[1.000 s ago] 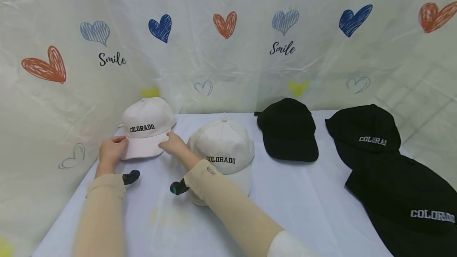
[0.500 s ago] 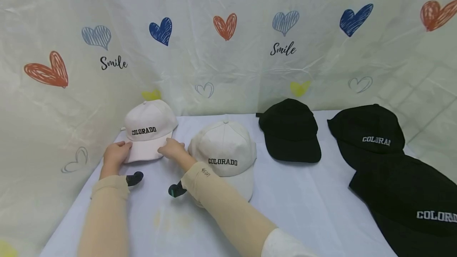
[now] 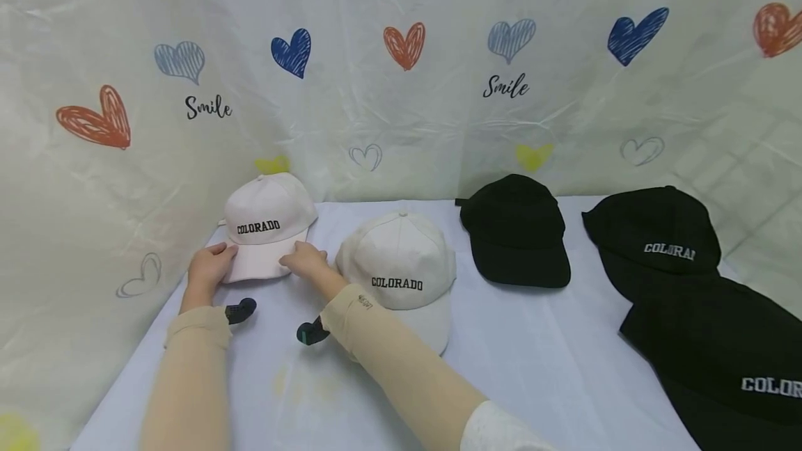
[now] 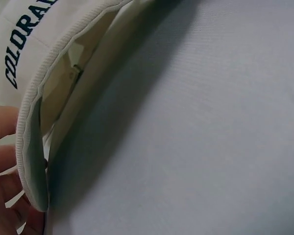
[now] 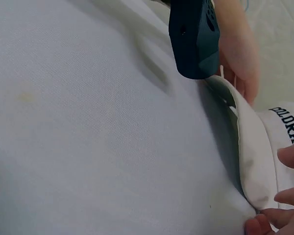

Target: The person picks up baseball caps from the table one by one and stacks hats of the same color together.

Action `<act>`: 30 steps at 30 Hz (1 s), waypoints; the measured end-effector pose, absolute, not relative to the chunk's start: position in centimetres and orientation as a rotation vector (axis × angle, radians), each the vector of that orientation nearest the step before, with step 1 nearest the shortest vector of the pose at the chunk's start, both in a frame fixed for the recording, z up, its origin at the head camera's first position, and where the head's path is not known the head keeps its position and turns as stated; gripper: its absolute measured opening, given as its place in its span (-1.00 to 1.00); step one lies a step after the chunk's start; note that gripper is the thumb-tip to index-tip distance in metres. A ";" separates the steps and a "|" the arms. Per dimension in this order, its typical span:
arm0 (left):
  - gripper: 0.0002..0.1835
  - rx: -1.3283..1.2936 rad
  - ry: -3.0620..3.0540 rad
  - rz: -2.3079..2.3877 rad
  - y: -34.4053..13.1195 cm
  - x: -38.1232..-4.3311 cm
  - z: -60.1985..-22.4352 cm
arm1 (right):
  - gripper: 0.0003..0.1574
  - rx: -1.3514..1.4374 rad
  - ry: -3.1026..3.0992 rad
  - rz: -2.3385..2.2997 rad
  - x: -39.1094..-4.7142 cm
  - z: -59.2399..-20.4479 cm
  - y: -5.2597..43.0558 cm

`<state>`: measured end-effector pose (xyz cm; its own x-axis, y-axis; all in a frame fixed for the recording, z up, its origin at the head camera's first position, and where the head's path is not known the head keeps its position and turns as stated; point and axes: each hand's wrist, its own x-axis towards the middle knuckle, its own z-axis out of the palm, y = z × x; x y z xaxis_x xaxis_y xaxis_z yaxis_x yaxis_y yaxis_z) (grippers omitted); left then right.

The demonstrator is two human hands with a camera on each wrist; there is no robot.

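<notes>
A pale pink cap (image 3: 269,259) with dark COLORADO lettering sits at the back left of the white-covered table, brim toward me. My left hand (image 3: 209,266) holds the brim's left end, fingertips along its edge. At the opposite end, my right hand (image 3: 305,259) pinches the brim between thumb and fingers. The left wrist view looks under the brim (image 4: 32,161), whose curved edge arches over the cloth, with left fingers (image 4: 5,159) beside it. In the right wrist view, several right fingertips (image 5: 290,197) spread around the brim's near corner.
A cream COLORADO cap (image 3: 401,256) stands close to my right forearm, partly behind the sleeve. Farther right are a black cap (image 3: 516,235) and two overlapping black caps with white lettering, one behind (image 3: 658,228) and one nearer (image 3: 720,346). A heart-printed curtain (image 3: 420,110) hangs behind the table.
The head view has shifted slightly, moving everything a little rightward. My right fingertips have slid slightly lower along the brim's end. The caps keep their places.
</notes>
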<state>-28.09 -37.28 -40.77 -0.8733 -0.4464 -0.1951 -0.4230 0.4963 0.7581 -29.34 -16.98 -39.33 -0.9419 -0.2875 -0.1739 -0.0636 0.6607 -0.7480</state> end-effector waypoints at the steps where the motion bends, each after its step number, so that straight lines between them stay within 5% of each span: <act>1: -0.30 0.790 -2.682 -1.371 -37.2 -28.1 -40.7 | -0.26 -0.270 2.598 -1.180 -29.3 -39.3 -17.0; 18: -0.24 0.791 -2.438 -1.619 -37.8 -28.0 -41.2 | -0.06 0.006 2.407 -1.738 -28.7 -39.8 -17.2; 30: -0.12 0.771 -2.291 -1.867 -38.7 -27.8 -40.4 | -0.04 -0.124 2.474 -1.716 -28.7 -38.9 -16.4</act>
<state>-27.77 -38.69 -40.44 -0.8691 -0.4311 -0.2424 -0.3244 0.1271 0.9373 -28.75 -16.43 -38.94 -0.9884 -0.1402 -0.0588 0.0059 0.3508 -0.9364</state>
